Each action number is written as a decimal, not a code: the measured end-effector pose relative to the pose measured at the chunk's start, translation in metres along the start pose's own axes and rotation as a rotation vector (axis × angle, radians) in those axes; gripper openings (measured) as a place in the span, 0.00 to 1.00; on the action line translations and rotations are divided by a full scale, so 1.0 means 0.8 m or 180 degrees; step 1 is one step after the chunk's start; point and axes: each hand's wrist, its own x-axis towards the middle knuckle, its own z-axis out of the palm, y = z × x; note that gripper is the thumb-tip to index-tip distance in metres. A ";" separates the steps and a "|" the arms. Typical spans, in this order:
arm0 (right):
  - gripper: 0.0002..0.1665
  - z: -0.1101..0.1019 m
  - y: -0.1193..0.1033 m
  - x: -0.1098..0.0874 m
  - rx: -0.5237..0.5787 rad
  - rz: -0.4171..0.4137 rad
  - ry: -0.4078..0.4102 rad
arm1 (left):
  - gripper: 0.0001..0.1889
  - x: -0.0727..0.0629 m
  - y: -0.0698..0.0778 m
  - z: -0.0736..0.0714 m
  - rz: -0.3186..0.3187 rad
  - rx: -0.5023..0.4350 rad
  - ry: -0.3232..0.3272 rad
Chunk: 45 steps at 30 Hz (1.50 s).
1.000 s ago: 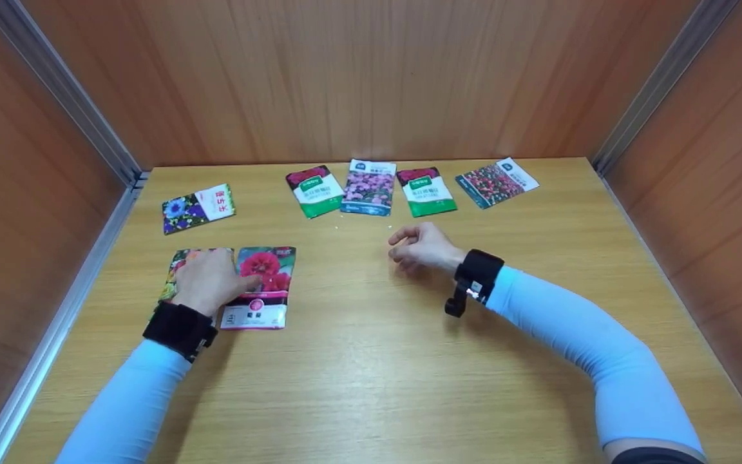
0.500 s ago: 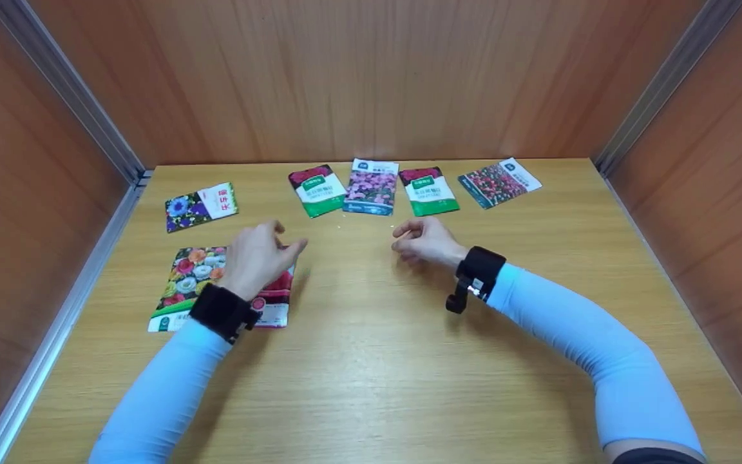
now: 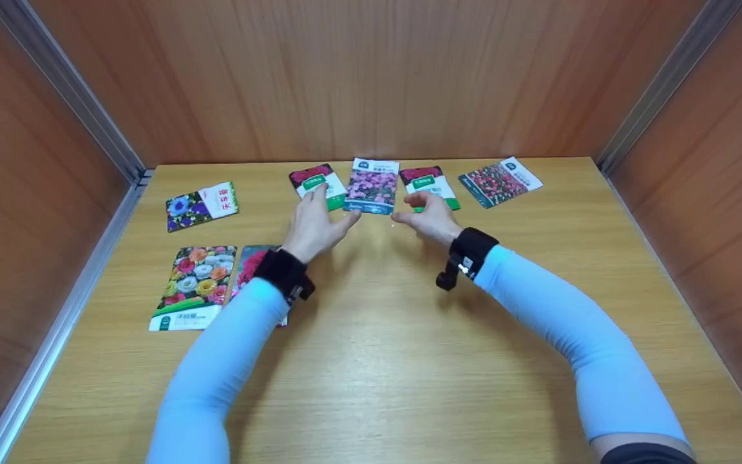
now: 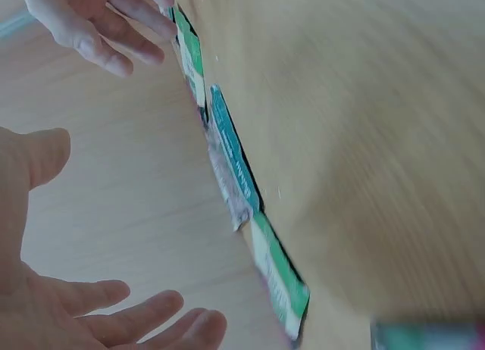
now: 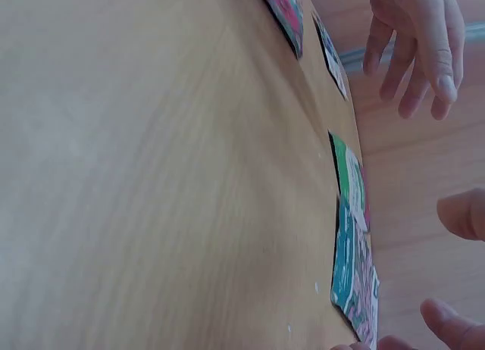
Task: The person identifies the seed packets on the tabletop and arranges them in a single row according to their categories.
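Note:
My left hand (image 3: 315, 227) hovers open before the back row of flower seed packets, its fingertips overlapping a green-and-white packet (image 3: 334, 202) in the head view. Facing it, my right hand (image 3: 434, 219) has its thumb and fingers spread apart in front of a matching green-and-white packet (image 3: 424, 183). Between them lies a packet with pink-purple flowers and a blue bottom band (image 3: 372, 185). Neither hand holds anything. In the left wrist view, the blue-banded packet (image 4: 229, 154) lies flat on the table beyond the spread fingers (image 4: 148, 314).
A red-flower packet (image 3: 501, 183) lies tilted at the back right, and a blue-flower packet (image 3: 201, 206) at the back left. Nearer on the left are a mixed-flower packet (image 3: 194, 283) and a pink-flower packet (image 3: 248, 267), partly under my left forearm. Wooden panels (image 3: 371, 84) enclose the table.
My left hand has left the two large packets at the left and moved right and forward to the back row. My right hand has moved slightly forward, its fingers spreading.

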 end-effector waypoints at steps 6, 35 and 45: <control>0.36 0.001 0.001 0.032 -0.0053 0.0033 0.0367 | 0.48 0.044 0.017 0.024 -0.0204 -0.0150 -0.0048; 0.28 0.055 -0.019 0.094 -0.0299 0.0611 0.1073 | 0.18 0.126 0.036 0.082 -0.0929 0.0280 0.0083; 0.35 0.050 -0.023 0.086 0.0085 0.0780 0.0894 | 0.20 0.125 0.038 0.077 -0.1112 0.0126 0.0045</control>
